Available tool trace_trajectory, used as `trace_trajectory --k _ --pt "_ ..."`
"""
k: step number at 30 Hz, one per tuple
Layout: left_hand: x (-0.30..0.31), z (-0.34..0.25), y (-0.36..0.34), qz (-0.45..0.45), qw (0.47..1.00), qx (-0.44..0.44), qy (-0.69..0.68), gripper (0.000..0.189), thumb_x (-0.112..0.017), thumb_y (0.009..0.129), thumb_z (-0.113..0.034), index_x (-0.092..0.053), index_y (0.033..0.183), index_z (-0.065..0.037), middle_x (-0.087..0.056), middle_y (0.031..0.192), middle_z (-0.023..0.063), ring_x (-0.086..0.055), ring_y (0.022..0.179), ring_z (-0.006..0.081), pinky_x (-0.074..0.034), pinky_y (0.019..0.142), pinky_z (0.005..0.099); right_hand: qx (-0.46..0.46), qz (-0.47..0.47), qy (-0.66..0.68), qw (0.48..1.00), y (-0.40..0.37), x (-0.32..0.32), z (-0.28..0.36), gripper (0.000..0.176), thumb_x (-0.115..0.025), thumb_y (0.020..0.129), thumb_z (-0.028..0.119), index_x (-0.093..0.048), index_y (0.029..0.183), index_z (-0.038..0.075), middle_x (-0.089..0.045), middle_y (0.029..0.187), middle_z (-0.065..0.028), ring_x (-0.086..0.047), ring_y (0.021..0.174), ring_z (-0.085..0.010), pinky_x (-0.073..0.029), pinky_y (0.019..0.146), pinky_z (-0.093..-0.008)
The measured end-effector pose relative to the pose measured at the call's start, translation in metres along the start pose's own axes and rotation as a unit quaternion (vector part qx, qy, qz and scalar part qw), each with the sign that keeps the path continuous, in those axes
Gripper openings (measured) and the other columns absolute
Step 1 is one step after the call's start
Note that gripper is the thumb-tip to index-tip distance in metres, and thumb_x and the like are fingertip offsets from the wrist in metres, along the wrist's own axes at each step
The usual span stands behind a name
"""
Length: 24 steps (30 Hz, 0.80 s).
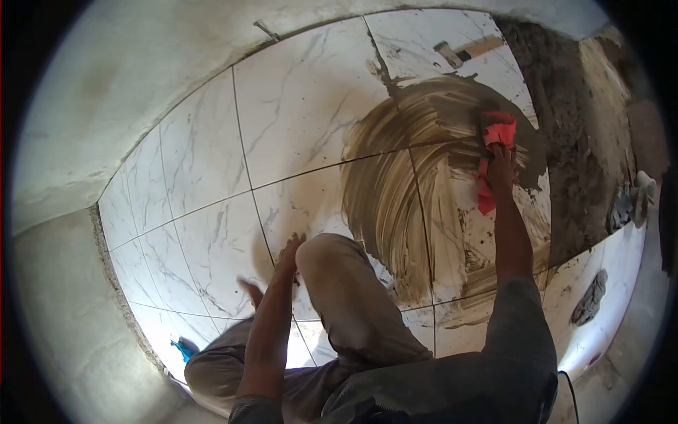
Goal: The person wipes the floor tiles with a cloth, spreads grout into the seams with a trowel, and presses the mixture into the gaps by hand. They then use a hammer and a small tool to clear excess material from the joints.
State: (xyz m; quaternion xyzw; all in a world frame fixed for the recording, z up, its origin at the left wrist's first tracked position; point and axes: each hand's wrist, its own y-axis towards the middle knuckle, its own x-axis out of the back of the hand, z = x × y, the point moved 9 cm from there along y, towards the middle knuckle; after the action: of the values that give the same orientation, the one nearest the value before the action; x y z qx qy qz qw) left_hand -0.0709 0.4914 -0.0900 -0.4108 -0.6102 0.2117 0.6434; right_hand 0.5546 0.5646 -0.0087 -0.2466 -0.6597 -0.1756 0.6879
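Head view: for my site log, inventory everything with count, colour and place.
tiles: many, veined white, middle
smear: one, brown, right of centre
strip: one, brown, right of tiles
cloth: one, red, upper right
tool: one, grey and tan, upper right
crumpled item: one, grey, lower right
bundle: unclear count, greyish, far right
blue item: one, blue, lower left
bar: one, greyish, top
walls: several, pale, at edges
cable: one, dark, bottom right
shirt: one, grey, bottom
trousers: one pair, brown, bottom
foot: one, bare, lower left
left hand: one, bare, centre
right hand: one, bare, on cloth
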Motion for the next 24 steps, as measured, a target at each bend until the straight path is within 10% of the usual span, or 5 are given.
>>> trace_trajectory --k 5,12,24 --pt "0.12 -0.002 0.009 -0.12 0.989 -0.026 -0.079 0.056 -0.053 0.084 -0.034 -0.037 0.13 -0.006 -0.042 0.128 0.0235 -0.045 0.114 0.0377 -0.037 0.094 0.0445 -0.028 0.016 0.108 0.994 0.023 -0.023 -0.014 0.045 -0.058 0.077 0.022 -0.049 0.121 0.022 -0.049 0.116 -0.0112 -0.046 0.111 -0.032 -0.042 0.088 -0.0419" --pt "0.304 -0.004 0.065 -0.141 0.99 -0.025 -0.02 0.051 -0.05 0.085 -0.037 -0.043 0.127 -0.009 -0.055 0.115 0.0181 -0.051 0.11 0.0329 -0.041 0.091 0.0424 0.125 -0.264 0.177 0.94 -0.033 0.035 0.071 0.046 -0.063 0.073 0.015 -0.051 0.118 0.014 -0.051 0.114 -0.0135 -0.049 0.104 -0.0333 -0.04 0.086 -0.0424" --pt "0.431 0.002 0.228 -0.143 0.962 -0.127 0.197 0.085 -0.069 0.071 -0.038 -0.023 0.137 -0.009 -0.037 0.132 0.0223 -0.042 0.117 0.0401 -0.041 0.092 0.0461 0.186 -0.079 0.131 0.971 0.002 0.036 0.324 0.042 -0.056 0.075 0.016 -0.051 0.117 0.023 -0.045 0.122 -0.0022 -0.042 0.11 -0.0298 -0.036 0.091 -0.0452"
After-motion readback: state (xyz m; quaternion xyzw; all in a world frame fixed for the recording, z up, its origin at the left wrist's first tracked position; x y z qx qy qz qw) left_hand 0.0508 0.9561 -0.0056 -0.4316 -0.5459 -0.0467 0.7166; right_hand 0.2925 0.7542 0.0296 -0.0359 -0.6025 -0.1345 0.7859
